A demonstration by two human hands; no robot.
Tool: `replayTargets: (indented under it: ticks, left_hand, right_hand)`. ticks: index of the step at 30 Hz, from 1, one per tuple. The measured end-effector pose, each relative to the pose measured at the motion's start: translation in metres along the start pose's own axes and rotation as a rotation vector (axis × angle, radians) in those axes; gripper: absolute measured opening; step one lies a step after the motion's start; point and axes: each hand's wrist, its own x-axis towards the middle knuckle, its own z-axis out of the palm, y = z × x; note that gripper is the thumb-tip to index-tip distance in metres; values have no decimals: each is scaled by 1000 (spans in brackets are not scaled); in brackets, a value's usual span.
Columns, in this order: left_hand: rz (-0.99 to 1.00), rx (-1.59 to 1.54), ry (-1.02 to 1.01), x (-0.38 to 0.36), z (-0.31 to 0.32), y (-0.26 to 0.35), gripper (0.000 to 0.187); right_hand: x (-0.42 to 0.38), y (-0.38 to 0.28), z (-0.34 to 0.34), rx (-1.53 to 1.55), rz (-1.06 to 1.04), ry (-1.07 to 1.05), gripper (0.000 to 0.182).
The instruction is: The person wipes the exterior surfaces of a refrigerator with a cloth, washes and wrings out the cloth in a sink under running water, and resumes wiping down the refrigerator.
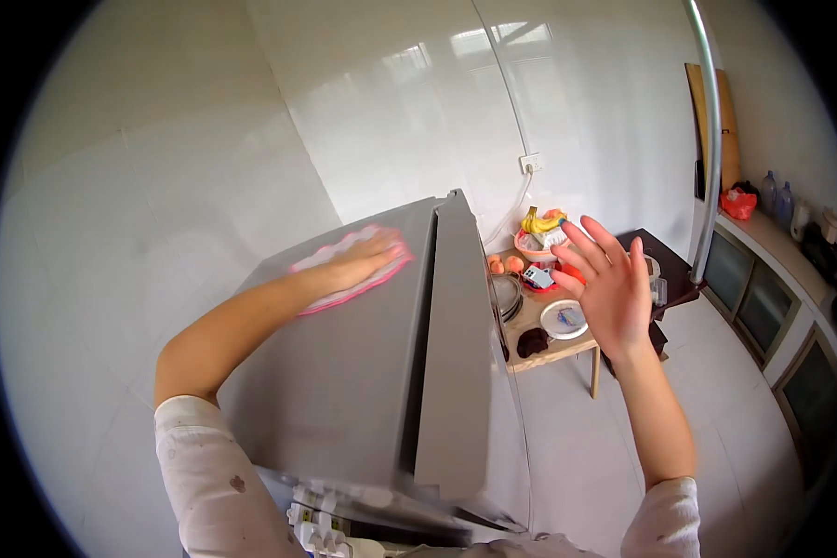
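Observation:
A white cloth with a pink edge (330, 299) lies spread on the grey top of a tall refrigerator-like appliance (344, 372). My left hand (367, 260) rests flat on this cloth, palm down, near the edge by the appliance's door (456, 353). Raised in the air to the right of the appliance, my right hand (609, 279) holds nothing, and its fingers are spread. Behind it, partly hidden, is a wooden table.
The wooden table (553, 353) bears a fruit basket with bananas (541, 221), a round white lid (564, 319) and a dark item (532, 342). A metal pole (709, 139) stands right of it. Plugs (321, 530) sit below the appliance's near edge. Cabinets (749, 288) line the right.

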Motion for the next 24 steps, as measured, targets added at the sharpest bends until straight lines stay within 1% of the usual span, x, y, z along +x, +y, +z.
replayTargets:
  ticks: [1,2,4,6,8,10,11,12,14,15,16,17,19,20,22,23,24]
  left_hand:
    - [73,-11,19,13,6,8,64]
    - [72,-17,19,25,9,15,64]
    - [223,-45,-12,44,16,22,64]
    - [229,-96,-19,19,14,33,63]
    - [237,-138,-16,-9,7,41,61]
    - [264,-87,-44,-44,10,46,57]
    - [279,-70,-47,-66,9,58,52]
    - [271,-80,-43,-83,7,66,52]
    - [262,34,-132,-105,3,78,46]
    - [258,26,-126,-112,6,77,46]
    - [411,7,-39,-118,12,70,37]
    - [561,-10,51,-124,17,64,32]
    - [618,34,118,-143,20,66,27]
    - [603,29,129,-151,19,70,27]
    - [437,1,47,-164,15,83,29]
    - [416,-6,50,-166,16,85,29]
    - [325,-61,45,-166,17,85,37]
  right_hand:
    - [3,6,1,37,-13,12,60]
    - [3,8,3,75,-26,19,60]
    - [1,13,7,105,-30,-5,58]
    - [-4,20,11,155,-41,-55,56]
    - [-19,29,13,177,-32,-31,54]
    - [-34,40,7,168,-11,-51,53]
    - [-40,46,3,185,8,-52,53]
    - [-43,49,1,183,18,-59,53]
    - [-47,50,-4,155,38,-20,53]
    - [-48,47,-5,164,40,-21,52]
    - [-47,45,-10,156,46,-30,52]
    - [-45,44,-15,134,45,-58,52]
    - [-38,37,-22,125,43,-88,51]
    - [-30,39,-29,127,53,-105,51]
    - [-13,44,-48,133,28,-219,49]
    - [-2,48,-54,149,41,-253,47]
    - [11,55,-62,160,58,-269,47]
